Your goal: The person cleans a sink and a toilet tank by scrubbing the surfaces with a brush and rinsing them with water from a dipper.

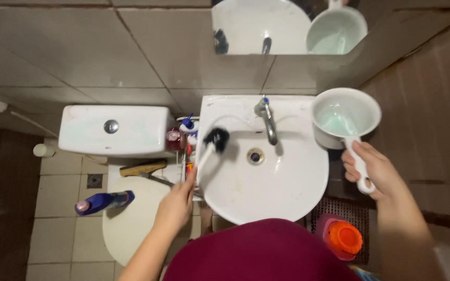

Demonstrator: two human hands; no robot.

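Black-bristled brush point(212, 143) in left hand point(175, 205), scoop point(346, 118) in right hand point(373, 171).

blue spray bottle point(104, 202) on toilet lid | white-blue bottle point(187, 125) beside sink

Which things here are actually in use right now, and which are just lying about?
In use:
left hand holding brush
right hand holding water scoop
sink

Lying about:
blue spray bottle
orange-lidded container
toilet tank
bottles beside the sink
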